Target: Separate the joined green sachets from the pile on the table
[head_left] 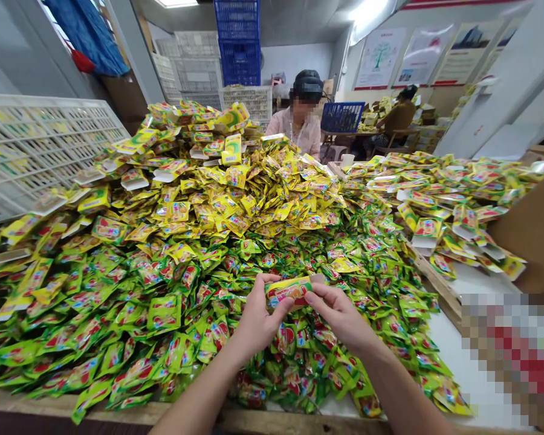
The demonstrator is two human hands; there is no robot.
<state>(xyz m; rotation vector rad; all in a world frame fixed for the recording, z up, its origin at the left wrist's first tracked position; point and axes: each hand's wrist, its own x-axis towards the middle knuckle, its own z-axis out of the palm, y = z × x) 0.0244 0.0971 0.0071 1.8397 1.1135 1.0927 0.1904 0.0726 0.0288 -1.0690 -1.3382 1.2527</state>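
Between my two hands is a small yellow and green printed carton [288, 292], held just above the heap. My left hand [263, 308] wraps its left end, thumb across the front. At the right end, my right hand [335, 307] pinches the carton near a pale flap that sticks out; whether anything is inside is hidden. Below and around my hands lie many green sachets [164, 312] with red fruit pictures. Farther back rises a mound of yellow sachets [226, 205].
Flat-folded cartons [138, 142] pile at the back left, beside a white plastic crate [40, 145]. More cartons [462, 223] lie right, past a wooden strip [435, 281], near a cardboard box [535, 235]. A person [301, 115] sits across the table; another person [399, 115] is farther back.
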